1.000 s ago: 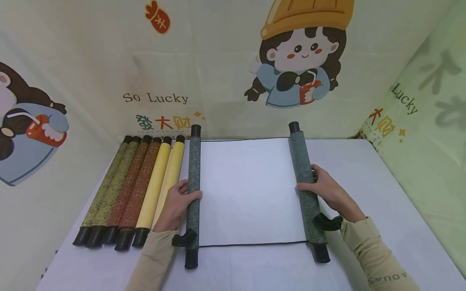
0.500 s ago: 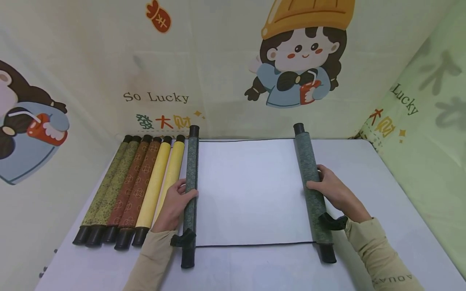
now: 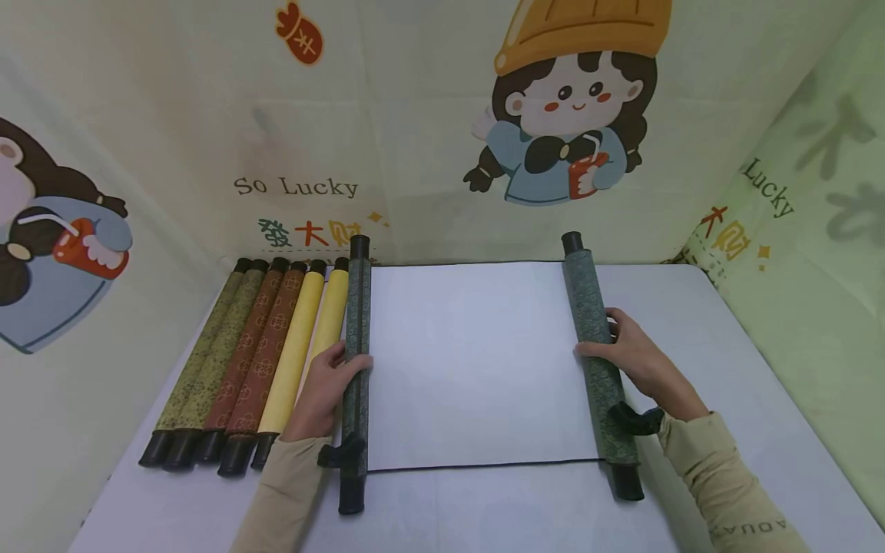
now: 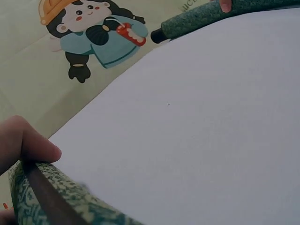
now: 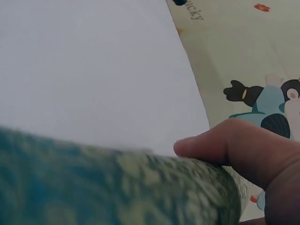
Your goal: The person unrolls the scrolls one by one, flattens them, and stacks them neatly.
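L hand: by the L hand (image 3: 328, 388), the dark green, patterned, cloth-covered L roller w/ black ends (image 3: 351, 338) is held approx. at mid-length.
L grip: fingers are curled round the L roller, w/ thumb laid over its inner side.
R hand: by the R hand (image 3: 643, 365), the matching dark green R roller (image 3: 596, 361) is held, also approx. at mid-length.
R grip: it is closed round the R roller; thumb is seen on the inner side, nr. the sheet.
Sheet: a plain white, rectangular sheet (image 3: 477, 369) w/ thin dark edges is spread flat b/w both rollers.
Position: the sheet is placed on the white surface (image 3: 512, 514), nr. its far edge; the L roller is nearly straight, the R roller is slanted, w/ far end turned inward.
Scrolls: to the left, side by side, are laid 2 olive speckled scrolls (image 3: 214, 361), 2 red-brown flowered scrolls (image 3: 266, 369) and 2 yellow scrolls (image 3: 293, 357), all w/ black ends. The nearest yellow one is partly hidden by the L hand; if it is touched, cannot be told.
Backdrop: pale cloth (image 3: 415, 138), printed w/ cartoon figures & "So Lucky".
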`<action>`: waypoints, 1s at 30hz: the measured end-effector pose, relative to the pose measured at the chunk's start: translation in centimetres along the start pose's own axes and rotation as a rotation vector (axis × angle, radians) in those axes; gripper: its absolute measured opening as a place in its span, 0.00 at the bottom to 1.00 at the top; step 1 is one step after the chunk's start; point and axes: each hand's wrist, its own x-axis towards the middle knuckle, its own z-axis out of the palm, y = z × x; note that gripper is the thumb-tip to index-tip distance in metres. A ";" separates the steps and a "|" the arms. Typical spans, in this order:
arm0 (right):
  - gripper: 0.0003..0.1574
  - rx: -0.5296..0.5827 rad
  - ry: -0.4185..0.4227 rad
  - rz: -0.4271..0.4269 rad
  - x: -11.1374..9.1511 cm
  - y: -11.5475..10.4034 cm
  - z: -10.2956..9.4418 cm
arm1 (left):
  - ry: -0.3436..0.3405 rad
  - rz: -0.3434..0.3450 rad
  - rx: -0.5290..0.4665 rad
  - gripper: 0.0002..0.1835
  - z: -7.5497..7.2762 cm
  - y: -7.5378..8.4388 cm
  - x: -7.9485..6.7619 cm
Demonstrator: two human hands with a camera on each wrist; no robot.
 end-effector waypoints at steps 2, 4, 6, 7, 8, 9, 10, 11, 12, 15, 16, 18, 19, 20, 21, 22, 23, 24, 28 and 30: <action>0.61 0.006 -0.005 -0.020 -0.1 0.1 -0.2 | 0.004 0.005 0.012 0.46 -0.1 0.0 0.0; 0.58 0.014 -0.013 -0.034 -0.1 0.2 -0.5 | 0.011 0.015 0.021 0.45 -0.1 0.1 -0.1; 0.57 0.016 -0.013 -0.037 -0.2 0.3 -0.8 | 0.020 0.021 0.023 0.44 -0.2 0.2 -0.1; 0.56 0.016 -0.013 -0.036 -0.2 0.3 -0.9 | 0.024 0.024 0.025 0.43 -0.3 0.2 -0.1; 0.56 0.016 -0.012 -0.034 -0.2 0.4 -1.1 | 0.024 0.026 0.019 0.41 -0.3 0.2 -0.1; 0.56 0.013 -0.010 -0.030 -0.2 0.5 -1.2 | 0.025 0.026 0.017 0.41 -0.3 0.3 -0.1; 0.56 0.012 -0.008 -0.027 -0.2 0.5 -1.3 | 0.024 0.024 0.010 0.40 -0.4 0.3 -0.1; 0.56 0.009 -0.006 -0.023 -0.1 0.5 -1.4 | 0.023 0.021 0.009 0.39 -0.3 0.3 -0.1; 0.56 0.007 -0.004 -0.018 -0.1 0.6 -1.5 | 0.023 0.018 0.008 0.39 -0.4 0.4 -0.1; 0.58 0.000 0.002 0.004 -0.1 0.7 -1.7 | 0.025 0.009 0.013 0.38 -0.3 0.5 -0.1; 0.58 -0.004 0.006 0.008 0.0 0.7 -1.7 | 0.027 0.007 0.016 0.38 -0.3 0.5 0.0; 0.60 -0.016 0.019 0.017 0.0 0.9 -1.8 | 0.029 0.003 0.026 0.38 -0.3 0.5 0.0; 0.61 -0.022 0.025 0.019 0.0 0.9 -1.8 | 0.025 0.003 0.029 0.39 -0.3 0.5 0.0; 0.61 -0.025 0.029 0.019 0.0 1.0 -1.9 | 0.019 0.006 0.031 0.39 -0.2 0.5 0.0; 0.62 -0.029 0.033 0.018 0.0 1.0 -1.9 | 0.016 0.009 0.034 0.40 -0.2 0.5 0.1; 0.63 -0.034 0.037 0.019 0.0 1.0 -2.0 | 0.012 0.012 0.033 0.42 -0.3 0.5 0.1; 0.63 -0.035 0.040 0.021 0.0 1.0 -2.0 | 0.006 0.015 0.033 0.43 -0.3 0.5 0.1; 0.64 -0.035 0.040 0.021 -0.1 1.0 -2.1 | -0.001 0.016 0.029 0.44 -0.4 0.5 0.1; 0.64 -0.030 0.039 0.037 -0.1 1.1 -2.8 | -0.008 0.013 0.033 0.49 -0.8 0.5 0.0; 0.64 -0.029 0.037 0.045 -0.1 1.2 -3.1 | -0.008 0.015 0.044 0.50 -0.9 0.5 0.1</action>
